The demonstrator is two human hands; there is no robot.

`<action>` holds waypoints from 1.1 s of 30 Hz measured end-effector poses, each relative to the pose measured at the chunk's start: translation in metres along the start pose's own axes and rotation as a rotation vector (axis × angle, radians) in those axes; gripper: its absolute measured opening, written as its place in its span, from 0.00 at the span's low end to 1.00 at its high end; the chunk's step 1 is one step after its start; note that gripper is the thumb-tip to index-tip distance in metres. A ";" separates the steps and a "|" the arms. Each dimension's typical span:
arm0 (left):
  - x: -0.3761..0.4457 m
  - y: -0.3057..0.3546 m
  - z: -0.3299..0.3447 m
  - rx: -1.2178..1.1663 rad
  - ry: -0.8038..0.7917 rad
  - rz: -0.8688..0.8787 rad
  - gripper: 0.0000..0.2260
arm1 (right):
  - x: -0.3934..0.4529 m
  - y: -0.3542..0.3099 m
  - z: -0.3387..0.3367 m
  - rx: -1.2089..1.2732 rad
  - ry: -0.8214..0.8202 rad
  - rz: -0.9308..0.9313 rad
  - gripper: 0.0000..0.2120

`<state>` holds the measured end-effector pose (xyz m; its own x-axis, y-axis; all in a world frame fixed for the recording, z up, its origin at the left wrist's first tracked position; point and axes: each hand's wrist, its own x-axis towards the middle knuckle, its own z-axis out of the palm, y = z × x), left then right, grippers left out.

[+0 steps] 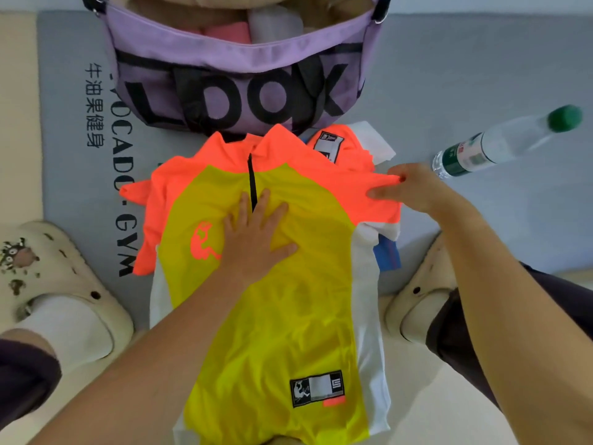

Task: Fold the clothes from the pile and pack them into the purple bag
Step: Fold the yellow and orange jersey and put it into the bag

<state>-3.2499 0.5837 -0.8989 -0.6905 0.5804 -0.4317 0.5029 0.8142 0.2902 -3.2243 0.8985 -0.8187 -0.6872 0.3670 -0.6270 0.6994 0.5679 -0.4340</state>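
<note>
Pressing flat on the yellow jersey [263, 316] to anchor it, the left hand [256, 239] lies released, while the right hand [407, 187] pinches the orange sleeve [369, 194] beside it, apparently to fold inward.

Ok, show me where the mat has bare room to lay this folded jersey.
Bare grey mat lies right of the purple bag, above the water bottle. A narrower strip runs left of the bag over the printed lettering. The middle is crowded: jersey, clothes under it, both shoes.
</note>
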 end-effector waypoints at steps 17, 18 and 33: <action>-0.019 -0.059 -0.063 -0.427 0.582 -0.239 0.18 | -0.024 -0.074 0.112 -0.396 0.573 -0.247 0.27; -0.020 -0.074 -0.069 -0.431 0.628 -0.331 0.16 | -0.027 -0.093 0.132 -0.366 0.524 -0.379 0.28; -0.020 -0.180 -0.091 -0.983 0.096 -0.496 0.06 | -0.011 -0.117 0.244 -0.599 0.233 -0.613 0.40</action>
<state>-3.3738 0.4267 -0.8652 -0.7601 0.1501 -0.6323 -0.4441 0.5903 0.6740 -3.2501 0.6481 -0.9190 -0.9753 -0.0248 -0.2195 0.0196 0.9801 -0.1976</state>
